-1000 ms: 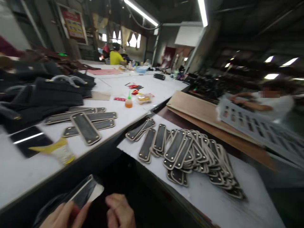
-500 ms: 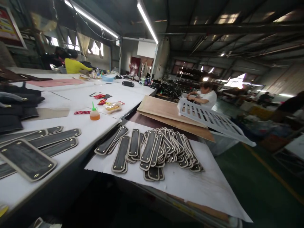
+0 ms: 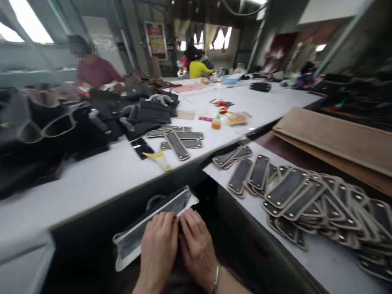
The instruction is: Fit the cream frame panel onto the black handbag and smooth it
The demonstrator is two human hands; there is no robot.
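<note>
My left hand (image 3: 159, 245) and my right hand (image 3: 197, 247) are close together, low in the middle of the view, with fingers bent and pinched on the near edge of a long dark grey bag piece (image 3: 130, 246) with an off-white border. The piece slants up to the right in front of the table edge. My fingers hide part of its near edge, and what lies between the fingertips cannot be made out. A thin bracelet (image 3: 216, 279) is on my right wrist.
Many dark riveted strips (image 3: 286, 188) are heaped on the right-hand table, with several more (image 3: 177, 145) on the white table (image 3: 110, 179). Black bags (image 3: 88, 130) are piled left. A yellow tube (image 3: 159, 159) and a glue bottle (image 3: 216, 122) stand out. Co-workers sit beyond.
The view has swung left and down. Both my hands and the long dark grey bag piece now show; neither was in sight half a second ago.
</note>
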